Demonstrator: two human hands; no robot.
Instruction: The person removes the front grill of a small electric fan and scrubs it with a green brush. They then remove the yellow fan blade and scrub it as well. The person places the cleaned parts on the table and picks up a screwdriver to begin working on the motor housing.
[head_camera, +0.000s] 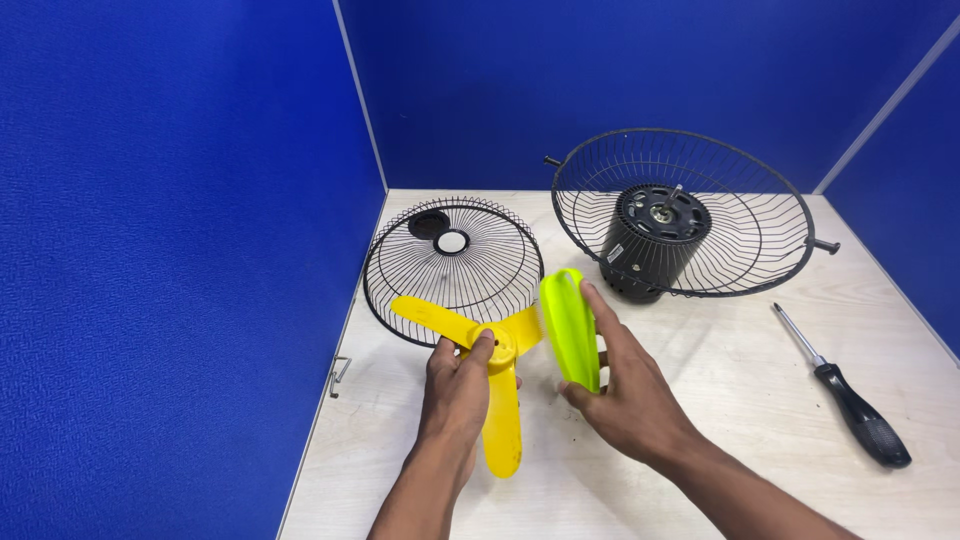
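Observation:
My left hand (458, 385) grips the hub of a yellow three-bladed fan propeller (500, 400), thumb on top of the hub. My right hand (625, 390) holds one of its blades (571, 325), which stands turned up on edge. Both hands hover just above the pale wooden table (720, 400). The propeller's other blades point left and toward me. Just behind it lies a round black wire fan guard (455, 265), flat on the table.
A black fan motor (650, 240) sits inside the rear wire guard (760, 230) at the back right. A black-handled screwdriver (850, 405) lies at the right. Blue partition walls (180, 250) close off the left and back. A small metal clip (338, 372) hangs on the table's left edge.

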